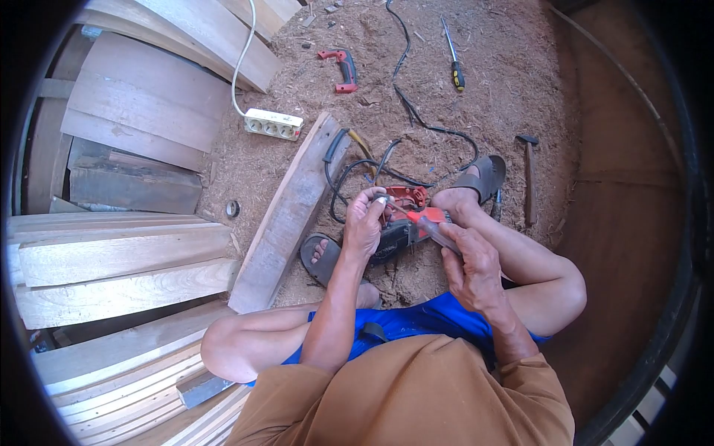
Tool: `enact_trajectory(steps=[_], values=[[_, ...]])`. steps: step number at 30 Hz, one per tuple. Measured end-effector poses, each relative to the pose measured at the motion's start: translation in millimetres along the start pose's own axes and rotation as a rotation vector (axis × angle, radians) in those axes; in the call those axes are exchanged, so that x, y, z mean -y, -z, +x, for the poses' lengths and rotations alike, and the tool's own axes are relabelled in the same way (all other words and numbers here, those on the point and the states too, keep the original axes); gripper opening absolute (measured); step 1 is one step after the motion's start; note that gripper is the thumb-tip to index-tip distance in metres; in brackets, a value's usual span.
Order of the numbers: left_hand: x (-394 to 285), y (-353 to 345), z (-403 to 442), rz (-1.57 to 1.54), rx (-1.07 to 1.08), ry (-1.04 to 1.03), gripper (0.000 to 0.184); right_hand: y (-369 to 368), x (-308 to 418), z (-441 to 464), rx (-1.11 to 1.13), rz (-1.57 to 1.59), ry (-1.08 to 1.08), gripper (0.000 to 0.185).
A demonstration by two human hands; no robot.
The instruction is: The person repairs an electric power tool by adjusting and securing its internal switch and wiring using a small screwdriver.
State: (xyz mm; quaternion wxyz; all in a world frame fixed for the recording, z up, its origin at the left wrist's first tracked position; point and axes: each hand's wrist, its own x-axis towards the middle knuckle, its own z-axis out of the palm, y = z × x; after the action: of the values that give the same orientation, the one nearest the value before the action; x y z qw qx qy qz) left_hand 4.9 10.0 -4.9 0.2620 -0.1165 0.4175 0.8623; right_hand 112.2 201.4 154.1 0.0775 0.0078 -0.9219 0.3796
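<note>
A red and black power tool (pixel 398 239) lies on the ground between my feet, its red part opened up near the cables. My right hand (pixel 472 264) is closed round the clear handle of a screwdriver (pixel 437 230), whose shaft points left toward my other hand. My left hand (pixel 364 223) pinches a small dark part (pixel 381 198) at the screwdriver's tip, just above the tool; its details are too small to tell. Black cables (pixel 387 172) run close beyond my fingers.
A wooden plank (pixel 286 215) lies left of my feet. Beyond are a power strip (pixel 274 125), a red-black handle piece (pixel 346 71), a yellow-black screwdriver (pixel 457 76) and a hammer (pixel 530 182). Stacked boards (pixel 126 253) fill the left side.
</note>
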Motion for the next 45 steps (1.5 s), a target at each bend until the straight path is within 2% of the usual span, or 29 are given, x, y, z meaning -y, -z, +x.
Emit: enact_trajectory(steps=[18,26,29,32,33,36,39,42,45], values=[[-6.4,-1.0,0.0,0.068,0.001,0.0,0.026,-4.6,1.6,0.9,-0.032,0.003,-0.082,0.039],[1.5,4.7,3.3,0.082,-0.034,0.005,0.021,-5.7,1.0,3.7,-0.035,0.025,-0.049,0.035],[1.2,6.2,3.1,0.01,-0.034,0.026,0.019,2.9,3.3,3.1,0.03,0.248,-0.307,0.032],[-2.8,6.1,1.9,-0.051,-0.05,0.07,0.018,-1.3,-20.6,-2.9,-0.122,0.994,-0.615,0.034],[-3.9,6.4,2.2,-0.066,-0.06,0.086,0.017,-13.5,-21.9,2.0,-0.241,1.128,-0.462,0.039],[-6.0,6.8,1.3,-0.082,-0.048,0.115,0.017,-9.2,-20.4,14.6,-0.027,0.979,-0.42,0.039],[-7.7,4.3,1.3,-0.083,-0.074,0.157,0.018,-30.4,-44.5,34.9,0.144,0.809,-0.554,0.036],[-8.6,8.9,2.6,-0.057,-0.075,0.16,0.014,-59.2,-58.8,60.8,0.223,0.624,-0.479,0.032],[-13.0,8.2,2.7,-0.01,-0.105,0.145,0.011,-67.2,-26.9,88.6,0.181,0.434,-0.366,0.028]])
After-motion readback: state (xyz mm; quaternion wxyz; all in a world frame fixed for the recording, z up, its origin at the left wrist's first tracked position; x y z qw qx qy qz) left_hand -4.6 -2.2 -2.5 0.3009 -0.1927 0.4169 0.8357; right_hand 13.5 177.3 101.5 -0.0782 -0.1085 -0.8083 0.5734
